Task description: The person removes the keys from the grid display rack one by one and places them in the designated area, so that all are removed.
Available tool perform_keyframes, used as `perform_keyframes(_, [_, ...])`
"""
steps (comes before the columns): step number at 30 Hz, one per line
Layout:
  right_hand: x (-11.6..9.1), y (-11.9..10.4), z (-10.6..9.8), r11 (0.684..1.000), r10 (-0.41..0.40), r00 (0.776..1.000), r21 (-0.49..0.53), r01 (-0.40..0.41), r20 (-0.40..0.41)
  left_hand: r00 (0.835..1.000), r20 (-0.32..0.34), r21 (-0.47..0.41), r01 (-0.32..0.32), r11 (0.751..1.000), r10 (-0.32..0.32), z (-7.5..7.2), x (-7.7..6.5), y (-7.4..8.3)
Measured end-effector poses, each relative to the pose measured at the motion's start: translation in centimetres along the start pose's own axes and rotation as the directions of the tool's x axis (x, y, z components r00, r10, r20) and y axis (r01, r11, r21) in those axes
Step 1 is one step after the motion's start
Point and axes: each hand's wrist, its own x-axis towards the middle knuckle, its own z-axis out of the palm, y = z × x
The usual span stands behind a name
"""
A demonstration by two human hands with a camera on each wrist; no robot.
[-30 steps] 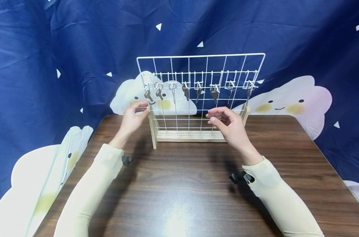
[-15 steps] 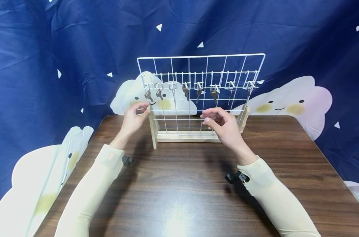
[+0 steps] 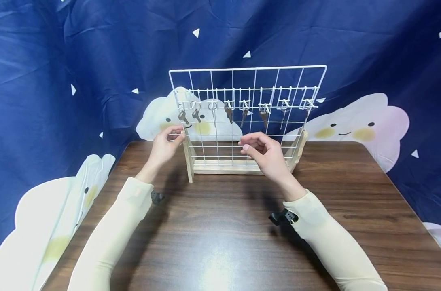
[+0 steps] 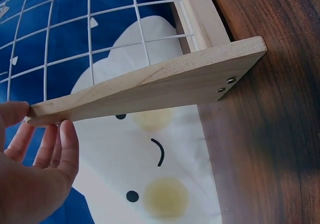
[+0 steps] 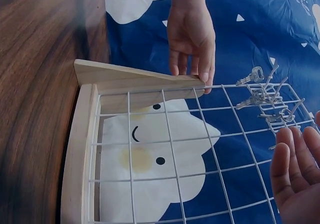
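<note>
A white wire grid rack (image 3: 242,68) stands upright in a wooden base near the table's far edge. Several keys (image 3: 229,113) hang on rings from white hooks along its upper part. My left hand (image 3: 163,148) pinches the upper end of the rack's left wooden side support (image 4: 145,86), thumb on one face and fingers on the other. Held before the grid's lower right half, my right hand (image 3: 268,157) has loosely bent fingers with nothing between them. In the right wrist view, its fingers (image 5: 283,169) overlap the wires below the hanging keys.
Under the rack lies a dark brown wood-grain table (image 3: 213,226). Behind it hangs a blue cloth (image 3: 115,48) printed with white clouds and small triangles. The rack's right wooden support (image 3: 298,149) is partly behind the right hand.
My right hand has moved left in front of the grid, from near the right support toward the middle. The left hand stays on the wooden support, and the keys hang as before.
</note>
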Motion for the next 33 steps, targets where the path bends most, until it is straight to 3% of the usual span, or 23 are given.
perform_keyframes(13, [1.2,-0.1,1.9,1.000,0.014,1.000,0.026,-0.014,0.016,0.999,0.022,-0.022,0.043,0.999,-0.042,0.0,0.0,-0.1])
perform_keyframes(24, [2.0,-0.4,3.3,1.000,-0.013,0.999,0.029,0.012,0.031,1.000,0.019,-0.009,0.025,1.000,-0.025,0.2,0.1,-0.2])
perform_keyframes(33, [2.9,-0.7,4.9,0.996,-0.006,0.999,0.088,0.002,0.046,1.000,0.008,-0.024,0.010,1.000,-0.010,0.1,-0.1,-0.1])
